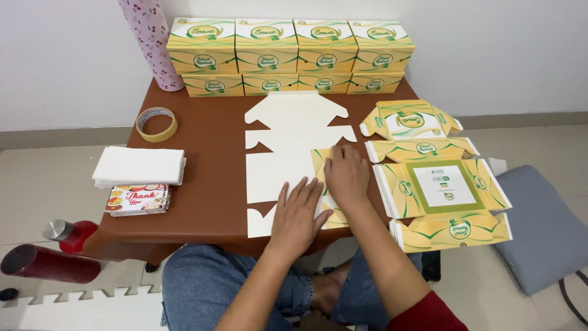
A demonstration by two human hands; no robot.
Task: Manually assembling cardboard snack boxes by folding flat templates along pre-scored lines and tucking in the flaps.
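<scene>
- The left hand [298, 214] lay flat, palm down, fingers spread wide, on the white side of an unfolded box blank [288, 153], gripping nothing.
- The right hand [347, 175] pressed flat on a yellow flap [323, 160] folded over the blank's right edge, fingers together and extended, holding nothing.
- The blank lay in the middle of the brown table [208, 153], its plain side up, directly in front of the person.
- Just right of it a second blank [438, 178] lay printed side up, overhanging the table's right edge.
- Finished yellow boxes [288, 55] stood stacked in two rows along the back edge against the wall.
- A tape roll [156, 124] sat at the back left, near a pink tube [150, 43] standing upright.
- A pile of white napkins [139, 165] rested at the left edge, with cards [138, 200] just in front of it.
- A red bottle [67, 235] lay on the floor at left, and a grey cushion [539, 227] at right.
</scene>
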